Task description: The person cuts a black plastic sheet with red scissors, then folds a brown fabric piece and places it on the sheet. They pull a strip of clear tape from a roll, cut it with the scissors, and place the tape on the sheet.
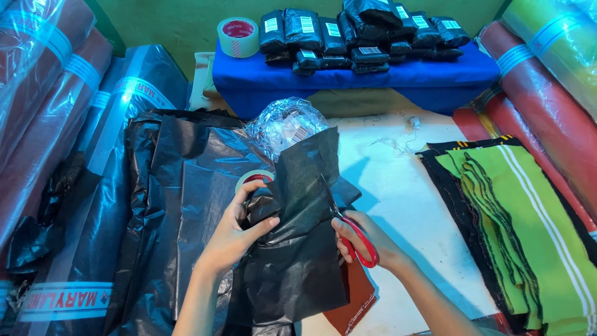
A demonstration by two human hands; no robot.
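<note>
Scissors are in the right hand, red handles low by the palm, blades running up and slightly to the left into the black plastic sheet. Their long axis is a steep diagonal, tip pointing away from the person, towards the far end of the surface. The blades look nearly closed on the sheet's edge, though dark on dark it is hard to be sure.

Right hand: forearm coming in from the lower right, fingers curled through the red loops and clamped on the handles.

Left hand: forearm rising from the bottom centre, thumb stretched out across the sheet and fingers wrapped behind it, pinching the plastic tight. Just behind that hand sits a roll of tape, half hidden by the sheet.

The sheet stands crumpled and upright between both hands, in the middle of the view, with a bigger spread of black plastic lying to its left. A clear plastic bag peeks above it.

Counts now: one pair of scissors, two tape rolls, the second roll resting on the blue covered bench at the back. Beside it is a heap of black wrapped parcels, too tightly stacked to count. Green striped cloths are stacked on the right.
</note>
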